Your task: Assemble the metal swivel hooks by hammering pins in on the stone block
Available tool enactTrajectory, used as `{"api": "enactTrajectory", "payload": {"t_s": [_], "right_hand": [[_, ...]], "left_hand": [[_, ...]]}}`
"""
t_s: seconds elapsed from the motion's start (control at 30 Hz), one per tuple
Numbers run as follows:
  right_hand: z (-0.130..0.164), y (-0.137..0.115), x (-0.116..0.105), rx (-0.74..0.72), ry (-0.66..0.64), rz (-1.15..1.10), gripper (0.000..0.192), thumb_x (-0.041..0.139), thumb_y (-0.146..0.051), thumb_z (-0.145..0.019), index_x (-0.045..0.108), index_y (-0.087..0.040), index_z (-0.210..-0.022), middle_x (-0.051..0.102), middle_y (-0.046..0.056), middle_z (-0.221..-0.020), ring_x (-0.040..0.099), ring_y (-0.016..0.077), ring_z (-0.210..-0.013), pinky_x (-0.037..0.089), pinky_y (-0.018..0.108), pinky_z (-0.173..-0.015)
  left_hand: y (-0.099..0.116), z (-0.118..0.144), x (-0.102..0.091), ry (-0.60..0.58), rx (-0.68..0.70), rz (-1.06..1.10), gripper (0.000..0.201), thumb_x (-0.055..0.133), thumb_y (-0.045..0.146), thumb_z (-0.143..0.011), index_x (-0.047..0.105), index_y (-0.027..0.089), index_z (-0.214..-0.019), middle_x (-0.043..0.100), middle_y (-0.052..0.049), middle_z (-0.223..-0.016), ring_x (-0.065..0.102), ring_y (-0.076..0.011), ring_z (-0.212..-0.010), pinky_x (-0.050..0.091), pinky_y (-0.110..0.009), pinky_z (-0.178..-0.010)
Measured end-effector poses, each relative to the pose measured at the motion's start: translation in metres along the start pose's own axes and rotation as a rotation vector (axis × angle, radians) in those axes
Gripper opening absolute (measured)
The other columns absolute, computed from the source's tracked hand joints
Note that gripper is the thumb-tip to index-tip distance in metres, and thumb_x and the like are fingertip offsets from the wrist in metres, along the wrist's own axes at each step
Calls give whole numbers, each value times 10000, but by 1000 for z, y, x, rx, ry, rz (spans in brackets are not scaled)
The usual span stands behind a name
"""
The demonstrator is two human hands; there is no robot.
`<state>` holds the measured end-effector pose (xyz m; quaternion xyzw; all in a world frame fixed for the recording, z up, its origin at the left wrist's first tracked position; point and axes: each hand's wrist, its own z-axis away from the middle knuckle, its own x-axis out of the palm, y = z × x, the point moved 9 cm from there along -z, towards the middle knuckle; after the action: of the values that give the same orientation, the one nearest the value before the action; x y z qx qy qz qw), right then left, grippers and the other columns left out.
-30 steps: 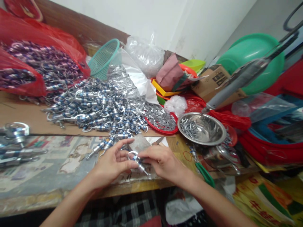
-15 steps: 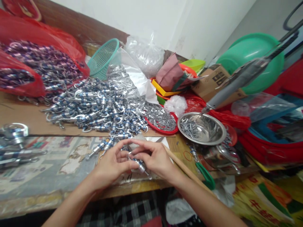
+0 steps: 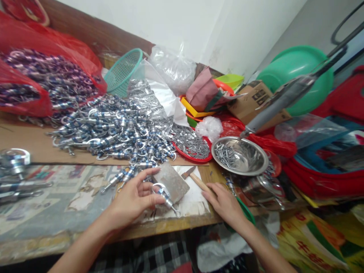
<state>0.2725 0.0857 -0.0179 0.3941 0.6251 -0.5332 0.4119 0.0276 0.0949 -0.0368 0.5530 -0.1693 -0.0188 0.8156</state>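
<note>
My left hand (image 3: pixel 136 199) pinches a small silver-and-blue metal fitting (image 3: pixel 165 197) between thumb and fingers. The fitting has a curved hook at one end and a small loop at the other, and it lies over the near edge of a grey metal block (image 3: pixel 172 182). My right hand (image 3: pixel 223 201) is closed around the wooden handle of a hammer (image 3: pixel 199 182); its dark head rests on white paper just right of the block. Part of the handle is hidden under my palm.
A large heap of similar fittings (image 3: pixel 113 125) lies behind my hands. To its right are a red dish of flat metal pieces (image 3: pixel 193 144) and a steel bowl with pins (image 3: pixel 241 155). A grey lever arm (image 3: pixel 273 102) slants above the bowl. A red bag (image 3: pixel 65 41) stands left.
My right hand has let go of the fitting and moved right onto the hammer handle. My left hand keeps the fitting in nearly the same spot, and the block is now uncovered.
</note>
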Motion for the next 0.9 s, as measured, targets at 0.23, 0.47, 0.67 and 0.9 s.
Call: {"api": "enactTrajectory", "payload": {"t_s": [0.23,0.47,0.67,0.9], "right_hand": [[15,-66,-46,-170,142,-203,251,509,-238,-848,537,-219,-1097,645,57,-1025,624,190,-907,502,297,-771],[39,-114,-45,-460,85,-100,525,413,-63,-855,388,-261,-1341,653,60,-1000,639,176,-850,526,273,-716],[47,-110,-44,-451,154,-120,575,393,-30,-841,353,-272,-1361,629,71,-1055,619,184,-915,516,298,-764],[36,-89,-30,-289,93,-217,425,421,-143,-869,478,-230,-1282,641,68,-990,627,166,-855,515,272,-738]], "left_hand": [[2,1,0,14,-3,-11,764,779,203,-514,427,179,-1192,635,28,-694,657,-196,-685,503,-292,-597],[3,0,0,10,7,-28,761,771,197,-519,419,168,-1193,642,34,-672,648,-177,-660,503,-302,-647],[4,0,-2,17,11,-48,776,779,210,-513,416,162,-1197,657,20,-685,658,-196,-690,505,-312,-658],[4,1,4,17,16,-63,779,790,223,-507,435,158,-1198,673,7,-704,672,-206,-707,529,-314,-662]]}}
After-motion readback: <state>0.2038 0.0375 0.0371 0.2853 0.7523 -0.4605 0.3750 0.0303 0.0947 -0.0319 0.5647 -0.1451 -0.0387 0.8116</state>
